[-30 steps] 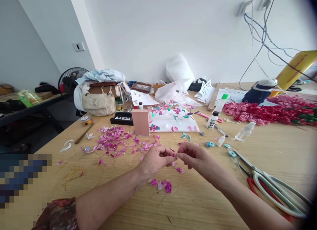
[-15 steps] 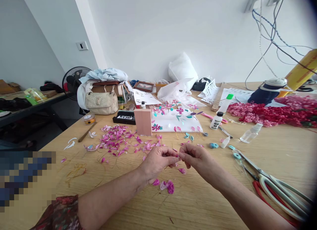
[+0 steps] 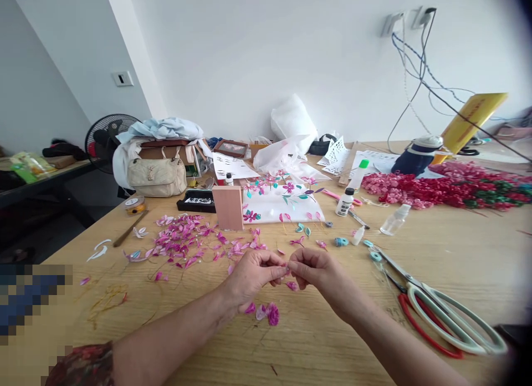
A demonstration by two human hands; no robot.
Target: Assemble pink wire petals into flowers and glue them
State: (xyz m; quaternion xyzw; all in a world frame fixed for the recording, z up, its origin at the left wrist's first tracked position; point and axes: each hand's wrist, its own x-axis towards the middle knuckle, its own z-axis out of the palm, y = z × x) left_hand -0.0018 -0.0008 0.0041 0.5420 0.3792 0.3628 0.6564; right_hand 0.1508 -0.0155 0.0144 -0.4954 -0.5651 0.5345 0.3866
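Pink piece (image 3: 286, 270) stays between left hand (image 3: 258, 272) and right hand (image 3: 312, 268).

A tiny pink piece (image 3: 286, 269) sits partly hidden between hands (image 3: 256, 274)

illumination: bright, diffuse; source outside the frame. the wall (image 3: 233, 53) is pale and well lit; the area beneath the dark side table (image 3: 45, 182) is dim. shadows on the wooden table (image 3: 328, 347) are soft. right border: vignetted to black. lower-left corner: pixelated. pink piece (image 3: 287, 268) between the fingertips: poorly resolved.
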